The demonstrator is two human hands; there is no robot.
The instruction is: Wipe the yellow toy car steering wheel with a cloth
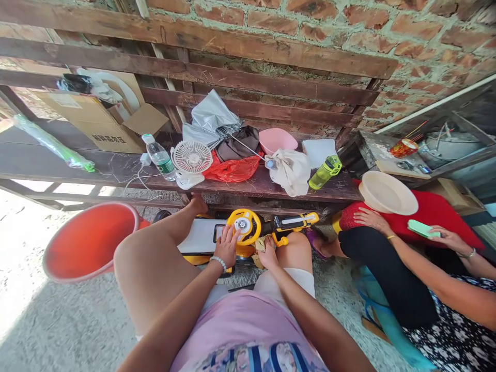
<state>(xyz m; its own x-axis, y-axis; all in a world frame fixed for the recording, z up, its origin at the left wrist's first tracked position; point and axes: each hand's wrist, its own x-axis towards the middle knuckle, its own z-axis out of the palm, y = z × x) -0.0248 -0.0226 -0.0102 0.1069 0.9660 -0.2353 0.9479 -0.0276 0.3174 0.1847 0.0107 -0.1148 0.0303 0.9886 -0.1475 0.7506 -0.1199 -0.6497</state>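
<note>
A yellow and white toy car (201,235) with a yellow steering wheel (245,225) stands on the ground between my knees, under a wooden bench. My left hand (226,247) rests on the car beside the wheel, fingers touching the wheel's left rim. My right hand (268,254) is closed on a small beige cloth (260,243) pressed against the car just right of the wheel. A yellow bar (295,222) of the toy runs to the right.
An orange tub (87,240) sits at my left. The wooden bench (116,173) carries a cardboard box (101,120), water bottle (160,157), small white fan (191,159), pink bowl (277,139), green bottle (325,172). Another person's hands (372,219) touch a red item at right.
</note>
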